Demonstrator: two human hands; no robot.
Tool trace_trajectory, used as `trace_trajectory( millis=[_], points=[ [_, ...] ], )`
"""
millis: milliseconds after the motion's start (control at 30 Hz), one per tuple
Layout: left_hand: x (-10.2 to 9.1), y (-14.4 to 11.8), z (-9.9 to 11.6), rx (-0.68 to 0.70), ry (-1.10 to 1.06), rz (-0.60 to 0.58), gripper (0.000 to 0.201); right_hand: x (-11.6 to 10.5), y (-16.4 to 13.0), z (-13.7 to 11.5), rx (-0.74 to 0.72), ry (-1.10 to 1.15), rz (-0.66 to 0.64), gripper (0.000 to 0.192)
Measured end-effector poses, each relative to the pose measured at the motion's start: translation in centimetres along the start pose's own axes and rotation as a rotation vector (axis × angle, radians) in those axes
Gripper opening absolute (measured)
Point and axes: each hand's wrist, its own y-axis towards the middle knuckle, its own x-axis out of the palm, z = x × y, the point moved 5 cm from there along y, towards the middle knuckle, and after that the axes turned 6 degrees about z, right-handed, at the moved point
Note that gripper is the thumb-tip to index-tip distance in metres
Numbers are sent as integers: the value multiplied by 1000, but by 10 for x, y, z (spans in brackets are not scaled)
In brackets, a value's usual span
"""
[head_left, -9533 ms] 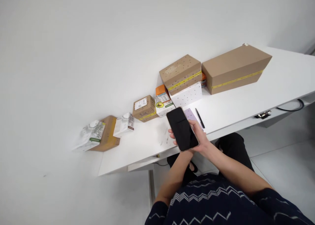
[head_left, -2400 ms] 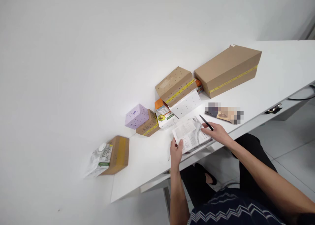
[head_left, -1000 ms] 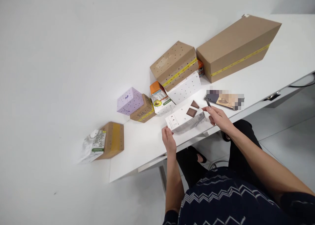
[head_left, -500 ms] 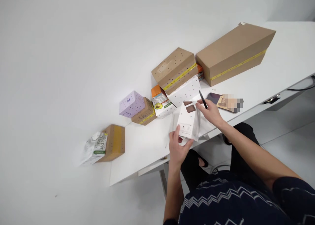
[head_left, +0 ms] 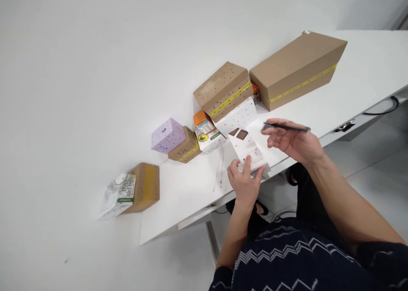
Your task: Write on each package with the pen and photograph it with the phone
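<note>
My left hand [head_left: 245,178] is closed around the near end of a small white box [head_left: 250,151], thumb on one side and fingers on the other. The box has dark window-like squares at its far end and small print near my fingers. It is tilted over the front part of the table. To the right of the box, my right hand [head_left: 293,144] is raised with its fingers curled and a slim black pen [head_left: 287,126] lying across them. No part of the phone shows; my right hand covers the spot where it lay.
Behind my hands stand a dotted brown box [head_left: 223,91] on a white dotted box [head_left: 237,117], and a long brown carton [head_left: 299,66]. Leftward are an avocado-printed box [head_left: 210,140], a lilac box [head_left: 168,136] and a taped brown box [head_left: 148,187]. The white table [head_left: 188,191] has a metal latch [head_left: 344,126].
My right hand has left the white box and moved right, with the pen now nearly level. My left hand and the box have shifted right, and the box has turned. The phone has gone from sight.
</note>
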Motion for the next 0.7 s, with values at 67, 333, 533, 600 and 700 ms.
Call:
trace_trajectory(
  millis=[67, 333, 533, 600, 700],
  points=[
    [4, 3, 4, 43, -62, 23, 46, 1, -6, -15, -24, 2, 0, 48],
    [21, -1, 11, 124, -216, 94, 39, 40, -3, -9, -180, -178, 43, 44],
    [22, 2, 12, 134, -257, 136, 40, 63, 10, 14, -211, -441, -2, 22],
    [22, 3, 11, 130, -265, 129, 40, 64, 12, 16, -195, -515, -10, 16],
    [23, 3, 10, 111, -277, 105, 41, 64, 14, 14, -224, -617, -23, 13]
  ],
)
